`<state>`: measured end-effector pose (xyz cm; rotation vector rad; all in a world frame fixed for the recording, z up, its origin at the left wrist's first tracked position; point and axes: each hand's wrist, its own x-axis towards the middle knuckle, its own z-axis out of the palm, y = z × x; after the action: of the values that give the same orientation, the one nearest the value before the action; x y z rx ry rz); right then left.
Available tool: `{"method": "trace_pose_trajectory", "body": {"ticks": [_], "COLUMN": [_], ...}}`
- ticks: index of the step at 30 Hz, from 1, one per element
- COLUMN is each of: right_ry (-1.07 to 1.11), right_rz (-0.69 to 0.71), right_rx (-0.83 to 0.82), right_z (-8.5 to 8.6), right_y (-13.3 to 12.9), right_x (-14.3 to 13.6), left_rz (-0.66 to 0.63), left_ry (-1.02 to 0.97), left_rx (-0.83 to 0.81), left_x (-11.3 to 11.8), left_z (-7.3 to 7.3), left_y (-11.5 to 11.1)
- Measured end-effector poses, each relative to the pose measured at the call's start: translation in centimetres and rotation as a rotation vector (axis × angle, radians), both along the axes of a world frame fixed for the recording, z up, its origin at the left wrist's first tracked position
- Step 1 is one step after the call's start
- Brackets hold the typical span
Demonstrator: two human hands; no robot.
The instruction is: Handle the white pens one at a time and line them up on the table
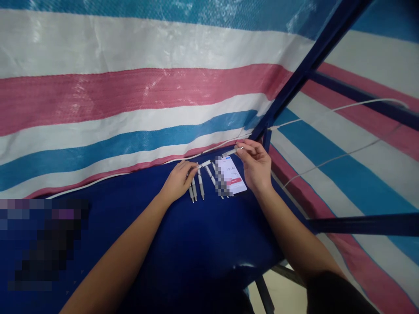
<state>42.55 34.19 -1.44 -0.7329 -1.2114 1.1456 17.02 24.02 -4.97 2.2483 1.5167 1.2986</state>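
Note:
My left hand [180, 179] is closed in a pinch, with a short white pen part [206, 164] sticking out to the right from its fingertips. My right hand [254, 163] grips another slim pen piece [230, 152], whitish grey, between thumb and fingers; its free end points left toward the first one. Below the hands, several grey and white pens [200, 187] lie side by side on the dark blue table [183, 244], partly covered by my left hand. A phone [238, 182] with a lit white screen rests just left of my right wrist, its left side blurred out.
Striped plastic sheeting [140, 91] hangs behind the table and on the right. A blue metal frame post [294, 87] rises at the right back corner, with white cables [343, 107] strung by it. Something pixelated and dark [49, 244] lies at the left.

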Motion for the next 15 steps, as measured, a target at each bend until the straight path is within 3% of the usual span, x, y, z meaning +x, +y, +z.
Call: {"method": "trace_pose_trajectory", "body": {"ticks": [15], "right_ry": [0.004], "right_rz": [-0.045], "right_rx": [0.030], "right_z": [0.47], "right_y": [0.16], "right_x": [0.17], "left_rz": [0.012], "left_ry": [-0.020], "left_rx": [0.015], "left_x": [-0.05], "left_z": [-0.43], "left_y": [0.19]}}
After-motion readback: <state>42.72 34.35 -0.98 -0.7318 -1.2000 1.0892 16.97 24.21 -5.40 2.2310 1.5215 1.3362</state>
